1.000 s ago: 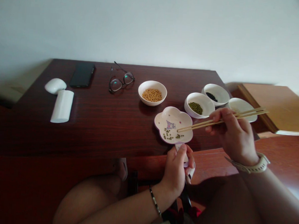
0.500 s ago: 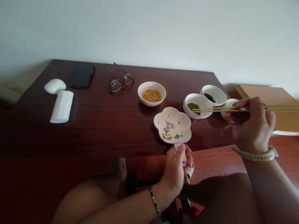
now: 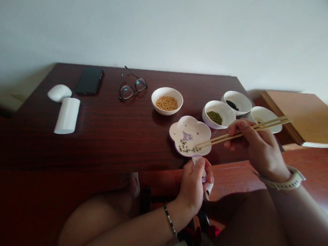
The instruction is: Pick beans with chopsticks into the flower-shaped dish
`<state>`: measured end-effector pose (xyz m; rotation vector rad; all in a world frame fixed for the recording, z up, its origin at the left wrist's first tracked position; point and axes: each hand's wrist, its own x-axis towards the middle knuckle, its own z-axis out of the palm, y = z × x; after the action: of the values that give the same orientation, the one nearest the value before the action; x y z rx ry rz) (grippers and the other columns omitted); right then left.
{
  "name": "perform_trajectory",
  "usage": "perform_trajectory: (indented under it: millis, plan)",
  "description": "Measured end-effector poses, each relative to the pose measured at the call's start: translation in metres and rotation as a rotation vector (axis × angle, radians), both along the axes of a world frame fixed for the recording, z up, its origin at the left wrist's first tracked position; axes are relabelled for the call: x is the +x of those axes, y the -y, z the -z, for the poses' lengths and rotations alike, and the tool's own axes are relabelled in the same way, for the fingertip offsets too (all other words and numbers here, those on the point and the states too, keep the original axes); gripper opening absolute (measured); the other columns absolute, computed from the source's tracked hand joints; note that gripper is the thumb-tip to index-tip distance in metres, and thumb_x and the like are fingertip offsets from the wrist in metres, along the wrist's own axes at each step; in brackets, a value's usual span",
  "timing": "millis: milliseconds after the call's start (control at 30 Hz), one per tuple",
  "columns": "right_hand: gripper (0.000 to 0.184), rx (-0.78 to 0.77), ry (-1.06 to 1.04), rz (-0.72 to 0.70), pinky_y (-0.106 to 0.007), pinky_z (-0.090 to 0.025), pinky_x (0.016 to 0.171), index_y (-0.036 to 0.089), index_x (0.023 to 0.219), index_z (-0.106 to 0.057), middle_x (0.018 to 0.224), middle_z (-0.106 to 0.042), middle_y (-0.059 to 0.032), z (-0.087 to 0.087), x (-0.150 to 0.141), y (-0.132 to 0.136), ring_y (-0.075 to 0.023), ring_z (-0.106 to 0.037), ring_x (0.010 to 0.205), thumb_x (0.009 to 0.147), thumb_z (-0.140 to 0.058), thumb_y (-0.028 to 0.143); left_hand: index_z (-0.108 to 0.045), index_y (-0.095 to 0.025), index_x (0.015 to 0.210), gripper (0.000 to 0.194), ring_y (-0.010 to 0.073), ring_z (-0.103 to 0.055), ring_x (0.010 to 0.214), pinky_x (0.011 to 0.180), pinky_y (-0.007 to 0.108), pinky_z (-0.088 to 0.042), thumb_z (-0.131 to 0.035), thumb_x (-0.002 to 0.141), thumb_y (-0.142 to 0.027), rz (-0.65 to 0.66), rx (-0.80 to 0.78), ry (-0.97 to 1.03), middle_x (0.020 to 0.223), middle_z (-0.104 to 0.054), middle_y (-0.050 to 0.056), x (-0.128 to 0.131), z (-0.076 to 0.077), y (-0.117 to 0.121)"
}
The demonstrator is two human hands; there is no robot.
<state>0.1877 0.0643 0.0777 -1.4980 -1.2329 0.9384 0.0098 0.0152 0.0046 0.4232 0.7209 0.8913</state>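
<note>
A flower-shaped white dish [image 3: 191,130] with a cartoon print holds several green beans near its front rim. My left hand [image 3: 194,187] is closed on the dish's handle at the table's front edge. My right hand [image 3: 257,148] is closed on a pair of wooden chopsticks [image 3: 243,132], whose tips reach down over the dish's right front part by the green beans. Behind the chopsticks stands a white bowl of green beans [image 3: 218,114].
On the dark wooden table [image 3: 111,124] stand a bowl of yellow beans [image 3: 167,100], a bowl of black beans [image 3: 236,102] and another white bowl [image 3: 263,115]. Glasses [image 3: 132,88], a phone [image 3: 89,80] and two white objects [image 3: 64,108] lie to the left. A light wooden board [image 3: 304,115] sits at right.
My right hand has swung the chopsticks from the bowl of green beans back down to the flower-shaped dish. My left hand has stayed on the handle.
</note>
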Motion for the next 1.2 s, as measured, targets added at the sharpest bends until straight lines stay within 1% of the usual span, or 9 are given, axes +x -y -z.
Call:
perform_trajectory:
  millis: [133,333,433,933,1200]
  plan:
    - [0.041,0.002,-0.032,0.02,-0.022,-0.058,0.054,0.021,0.085,-0.071,0.07,-0.069,-0.0032,0.0018,0.0015,-0.0001,-0.0148,-0.069,0.061,0.107,-0.066,0.055,-0.058,-0.018,0.09,0.037,0.0078,-0.035,0.047,0.045,0.021,-0.023,-0.063,0.099,-0.054,-0.004,-0.001,-0.016,0.06,-0.051,-0.004,0.0001,-0.0004,-0.0004]
    - [0.043,-0.037,-0.055,-0.024,-0.02,-0.058,0.055,0.02,0.086,-0.07,0.072,-0.069,-0.0038,0.0049,-0.0022,-0.0008,-0.013,-0.066,0.061,0.107,-0.065,0.057,-0.058,-0.018,0.09,0.036,0.0078,-0.037,0.048,0.046,0.021,-0.024,-0.062,0.099,-0.052,0.002,0.002,-0.014,0.06,-0.052,-0.004,0.0002,-0.0017,0.0002]
    - [0.043,-0.04,-0.054,-0.023,-0.021,-0.059,0.056,0.02,0.086,-0.07,0.075,-0.069,-0.0042,0.0057,-0.004,-0.0004,-0.0131,-0.067,0.063,0.106,-0.066,0.058,-0.058,-0.018,0.089,0.036,0.0075,-0.036,0.047,0.046,0.021,-0.023,-0.062,0.1,-0.052,-0.002,0.006,-0.019,0.06,-0.052,-0.004,0.0004,-0.0022,-0.0002]
    - [0.044,-0.013,-0.03,0.002,-0.022,-0.06,0.055,0.02,0.085,-0.071,0.074,-0.069,-0.004,0.0057,-0.0048,-0.0025,-0.0134,-0.068,0.063,0.104,-0.069,0.06,-0.058,-0.017,0.091,0.034,0.0082,-0.038,0.049,0.046,0.021,-0.024,-0.06,0.102,-0.05,-0.016,0.007,-0.005,0.061,-0.053,-0.003,0.0006,-0.0009,0.0004]
    - [0.042,-0.017,0.003,-0.003,-0.021,-0.059,0.058,0.021,0.086,-0.068,0.072,-0.071,-0.004,0.0088,-0.002,-0.0009,-0.0133,-0.068,0.065,0.109,-0.063,0.057,-0.059,-0.018,0.091,0.036,0.008,-0.037,0.048,0.046,0.022,-0.023,-0.061,0.102,-0.052,-0.007,0.013,-0.011,0.06,-0.053,-0.003,0.0005,-0.0004,0.0001]
